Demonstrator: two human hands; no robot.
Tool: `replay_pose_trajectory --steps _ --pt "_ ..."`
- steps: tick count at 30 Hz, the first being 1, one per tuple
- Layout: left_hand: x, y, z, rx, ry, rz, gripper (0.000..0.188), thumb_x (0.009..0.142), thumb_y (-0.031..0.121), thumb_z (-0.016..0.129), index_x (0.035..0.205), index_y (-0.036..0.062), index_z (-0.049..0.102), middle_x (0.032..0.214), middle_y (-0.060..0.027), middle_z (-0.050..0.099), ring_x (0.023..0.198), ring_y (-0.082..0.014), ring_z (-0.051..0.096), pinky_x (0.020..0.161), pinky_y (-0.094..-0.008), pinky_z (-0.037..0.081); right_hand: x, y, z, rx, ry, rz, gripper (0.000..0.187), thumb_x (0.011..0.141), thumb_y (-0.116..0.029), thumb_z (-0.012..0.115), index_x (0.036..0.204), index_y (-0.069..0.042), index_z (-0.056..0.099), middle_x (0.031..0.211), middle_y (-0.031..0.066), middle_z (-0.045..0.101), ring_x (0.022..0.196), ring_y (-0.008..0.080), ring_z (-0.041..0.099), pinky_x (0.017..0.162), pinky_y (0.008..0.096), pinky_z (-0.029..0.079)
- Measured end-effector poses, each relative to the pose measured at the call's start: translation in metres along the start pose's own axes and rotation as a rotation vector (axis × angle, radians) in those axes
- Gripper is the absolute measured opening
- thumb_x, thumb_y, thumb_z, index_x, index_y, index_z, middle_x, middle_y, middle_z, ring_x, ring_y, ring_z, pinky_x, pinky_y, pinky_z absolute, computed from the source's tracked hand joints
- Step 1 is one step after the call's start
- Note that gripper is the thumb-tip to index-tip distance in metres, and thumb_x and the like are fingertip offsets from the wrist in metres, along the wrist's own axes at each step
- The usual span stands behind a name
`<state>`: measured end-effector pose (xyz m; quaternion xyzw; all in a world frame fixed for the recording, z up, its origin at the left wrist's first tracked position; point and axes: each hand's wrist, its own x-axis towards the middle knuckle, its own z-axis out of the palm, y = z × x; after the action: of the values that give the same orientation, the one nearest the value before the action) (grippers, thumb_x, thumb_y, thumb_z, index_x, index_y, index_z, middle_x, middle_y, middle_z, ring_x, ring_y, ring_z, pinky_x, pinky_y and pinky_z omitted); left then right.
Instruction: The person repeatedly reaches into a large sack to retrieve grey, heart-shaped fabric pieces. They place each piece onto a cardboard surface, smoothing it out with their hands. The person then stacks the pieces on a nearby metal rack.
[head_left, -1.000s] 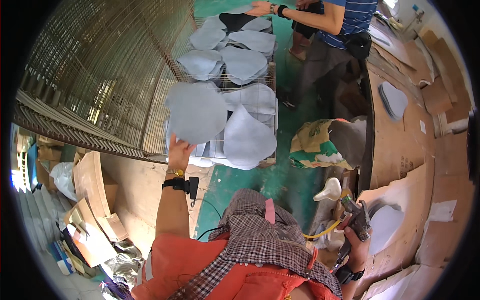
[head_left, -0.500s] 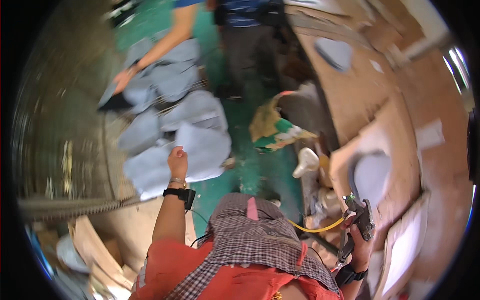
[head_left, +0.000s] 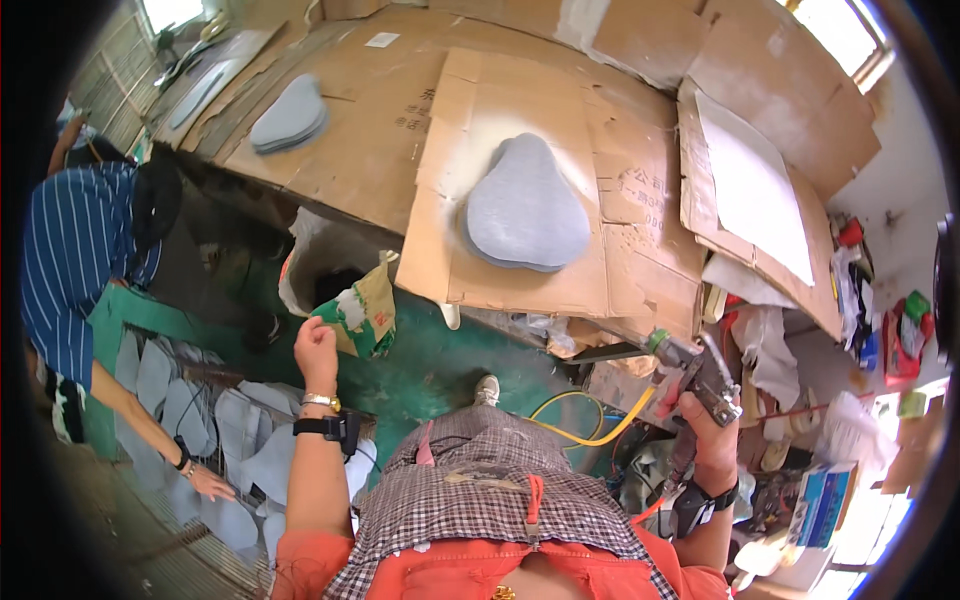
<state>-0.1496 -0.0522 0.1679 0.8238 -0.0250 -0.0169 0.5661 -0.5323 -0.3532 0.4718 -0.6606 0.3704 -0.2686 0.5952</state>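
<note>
My right hand is wrapped around a metal spray gun with a yellow hose running from it. It is to the right of my checked apron, below the table's front edge. My left hand is raised with its fingers curled in and nothing visible in them. It appears beside a torn green and tan sack; I cannot tell whether they touch. Ahead, a stack of grey pear-shaped pads lies on a cardboard sheet, with a pale, whitish patch around it.
Another stack of grey pads lies farther left on the cardboard-covered table. At left a co-worker in a striped shirt bends over many grey pads on a low rack. A white panel leans right. Bags and boxes crowd the right.
My view has swung right, from the low rack of pads to the table. The spray gun stays in my right hand, and my left hand is still curled.
</note>
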Motion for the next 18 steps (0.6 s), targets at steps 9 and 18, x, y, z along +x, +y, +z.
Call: replay_pose_trajectory --steps 9,18 --pt "0.010 0.027 0.073 0.056 -0.179 0.053 0.031 0.081 0.005 0.064 0.111 0.0001 0.061 0.087 -0.0082 0.068 0.079 -0.0163 0.065 0.073 -0.0303 0.052 -0.013 0.006 -0.036 0.008 -0.014 0.054 0.057 0.081 -0.011 0.070 0.132 0.002 0.047 0.081 0.0062 0.062 0.071 0.0132 0.061 0.068 0.0263 0.050" --pt "0.006 0.058 0.127 0.071 -0.267 0.180 0.026 0.079 0.007 0.064 0.105 0.0008 0.064 0.085 -0.0098 0.068 0.078 -0.0203 0.065 0.073 -0.0329 0.052 0.026 -0.001 0.009 0.094 -0.010 -0.030 0.055 0.083 -0.006 0.067 0.133 0.003 0.045 0.088 0.0060 0.063 0.074 0.0144 0.061 0.070 0.0271 0.049"
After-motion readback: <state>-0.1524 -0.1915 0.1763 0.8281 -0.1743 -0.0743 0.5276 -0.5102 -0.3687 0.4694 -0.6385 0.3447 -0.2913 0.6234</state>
